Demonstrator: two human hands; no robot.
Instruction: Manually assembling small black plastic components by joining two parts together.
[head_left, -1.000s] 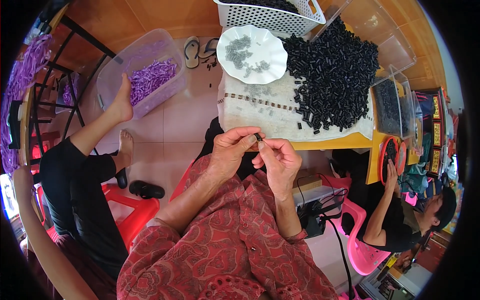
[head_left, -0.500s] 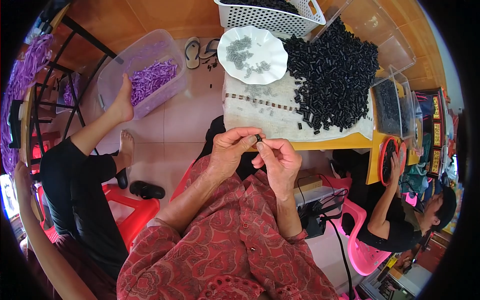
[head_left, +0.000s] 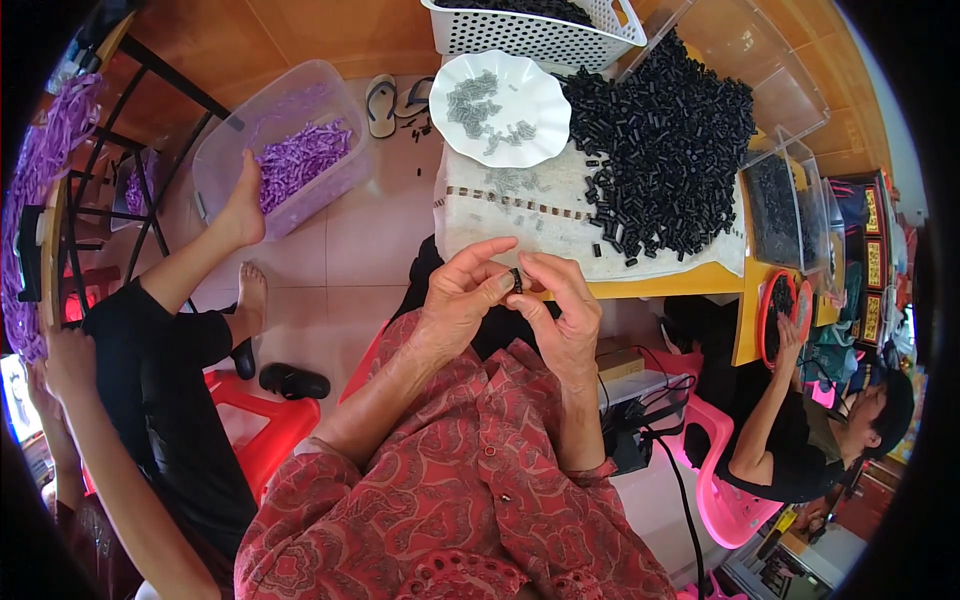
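A small black cylindrical piece (head_left: 517, 281) sits between my hands, just in front of the table edge. My left hand (head_left: 462, 293) pinches it with the thumb against its side, the index finger lifted above. My right hand (head_left: 562, 308) is beside it with index finger and thumb apart, the thumb tip close to the piece's lower end; whether it touches is unclear. Beyond them, a white scalloped plate (head_left: 545, 140) bears small clear pieces (head_left: 472, 104). A large heap of similar black pieces (head_left: 665, 160) covers the table's right side.
A white cloth (head_left: 560, 258) lies under the heap on the yellow table (head_left: 690, 287). Behind stands a white perforated basket (head_left: 530, 36); clear boxes (head_left: 790, 200) are at right. Purple strips fill a tub (head_left: 213, 170). One person (head_left: 800, 430) sits right, another (head_left: 160, 380) left.
My right index finger has lifted away from its thumb, and my left index finger has risen off the black piece. The left person's hand has moved near the knee.
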